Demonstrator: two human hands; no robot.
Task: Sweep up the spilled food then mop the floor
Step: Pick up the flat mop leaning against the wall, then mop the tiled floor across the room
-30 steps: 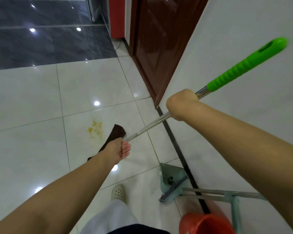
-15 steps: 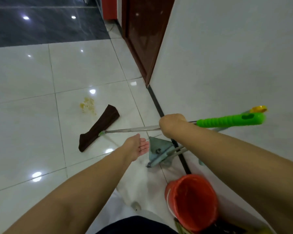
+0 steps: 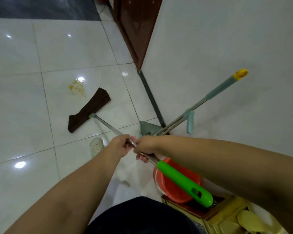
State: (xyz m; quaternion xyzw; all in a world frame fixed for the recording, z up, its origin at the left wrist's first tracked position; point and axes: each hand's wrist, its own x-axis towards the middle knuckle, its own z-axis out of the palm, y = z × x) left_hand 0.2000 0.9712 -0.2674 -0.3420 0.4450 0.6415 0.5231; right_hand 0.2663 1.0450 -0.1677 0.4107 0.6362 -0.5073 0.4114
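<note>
A flat mop with a dark brown cloth head (image 3: 89, 110) lies on the white tile floor, its metal pole (image 3: 108, 126) running back to a green grip (image 3: 184, 182). My left hand (image 3: 119, 146) and my right hand (image 3: 146, 148) both close around the pole, side by side, just above the green grip. A yellow smear of spilled food (image 3: 77, 87) sits on the tile just beyond the mop head, apart from it.
A teal-handled squeeze mop (image 3: 201, 105) leans against the white wall, its head (image 3: 149, 129) on the floor. A red bucket (image 3: 172, 184) stands under my right forearm, next to a gold box (image 3: 227, 215). A dark door (image 3: 134, 31) is ahead right. My white shoe (image 3: 96, 146) is below the mop.
My left hand, open half a second ago, has closed on the pole next to my right hand. The green grip has swung down toward my body, and the view tilted down.
</note>
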